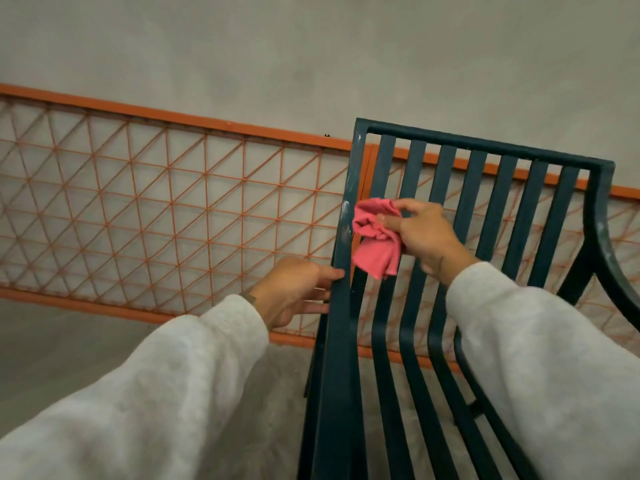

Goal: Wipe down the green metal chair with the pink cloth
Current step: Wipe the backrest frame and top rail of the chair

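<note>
both arms reach forward and upward, the right one higher. the left hand grips the side rail of the chair, thumb on its front and fingers behind it. the right hand holds the bunched pink cloth in thumb and curled fingers.

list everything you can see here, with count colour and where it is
green metal chair: 1, dark green with pale smudges, right of centre
pink cloth: 1, pink, bunched against the chair's left slats
lattice fencing: 1 run, orange, along the wall behind the chair
wall: 1, grey, top
floor: 1, grey, bottom left
sleeves: 2, pale grey, lower foreground
left hand: 1, holds the chair's left upright
right hand: 1, grips the pink cloth
</note>
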`<state>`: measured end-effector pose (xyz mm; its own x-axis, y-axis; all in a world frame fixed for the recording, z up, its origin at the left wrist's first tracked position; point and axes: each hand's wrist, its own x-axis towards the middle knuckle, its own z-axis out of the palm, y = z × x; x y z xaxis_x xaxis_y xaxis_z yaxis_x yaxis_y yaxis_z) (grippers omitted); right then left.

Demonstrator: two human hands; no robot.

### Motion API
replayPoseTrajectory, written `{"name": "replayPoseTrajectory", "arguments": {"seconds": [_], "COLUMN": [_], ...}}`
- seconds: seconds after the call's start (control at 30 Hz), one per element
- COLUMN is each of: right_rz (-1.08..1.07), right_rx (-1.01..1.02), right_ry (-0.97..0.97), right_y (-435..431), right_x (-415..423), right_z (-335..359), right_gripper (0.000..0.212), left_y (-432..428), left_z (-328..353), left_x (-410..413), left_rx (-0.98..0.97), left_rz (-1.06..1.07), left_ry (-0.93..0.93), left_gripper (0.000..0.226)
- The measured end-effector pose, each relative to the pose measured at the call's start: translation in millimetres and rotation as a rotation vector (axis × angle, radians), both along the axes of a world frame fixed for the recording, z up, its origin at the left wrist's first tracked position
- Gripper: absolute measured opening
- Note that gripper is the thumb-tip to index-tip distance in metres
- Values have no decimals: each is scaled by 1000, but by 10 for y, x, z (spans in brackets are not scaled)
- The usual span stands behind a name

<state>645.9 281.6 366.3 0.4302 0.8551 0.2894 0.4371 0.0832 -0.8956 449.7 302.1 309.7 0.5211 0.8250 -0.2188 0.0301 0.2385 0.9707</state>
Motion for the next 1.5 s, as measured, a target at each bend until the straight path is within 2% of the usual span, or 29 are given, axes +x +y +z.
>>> {"name": "replayPoseTrajectory", "arguments": {"seconds": [0.1, 0.2, 0.27, 0.37, 0.63, 0.77, 0.87, 1.03, 1.17, 1.27, 1.4, 1.5], "right_rz": [22, 54, 72, 128, 303, 98, 59, 277, 274, 269, 211, 234], "right_rx": [70, 44, 22, -80, -59, -43, -52, -44, -43, 48, -42, -73], "right_ry": [-150, -417, -478, -575, -799, -888, -866, -762, -619, -540, -586, -555], "right_y": [119, 259, 345, 348, 90, 369, 469, 36, -26, 50, 231, 226], "right_x": [157, 86, 30, -70, -11, 8, -132, -182, -127, -164, -120, -74], "right_z": [188, 185, 84, -127, -395, -296, -285, -408, -419, -362, -301, -288], "right_gripper": [24, 39, 44, 35, 30, 28, 30, 30, 23, 24, 6, 13], "left_y": [53, 106, 109, 125, 194, 221, 246, 278, 311, 368, 440, 514], "left_z": [49, 78, 84, 84, 33, 27, 15, -14, -4, 40, 113, 158], "left_x": [76, 120, 127, 112, 84, 67, 57, 63, 59, 87, 211, 290], "left_rx": [17, 18, 21, 15, -14, -29, -34, -17, -49, -32, 73, 117], "left_rz": [29, 29, 25, 5, -78, -62, -74, -102, -133, -142, -74, -43], "left_ry": [7, 14, 16, 5, -45, -53, -55, -71, -70, -11, 45, 52], "left_gripper": [18, 20, 20, 23, 28, 20, 21, 19, 20, 30, 22, 20]}}
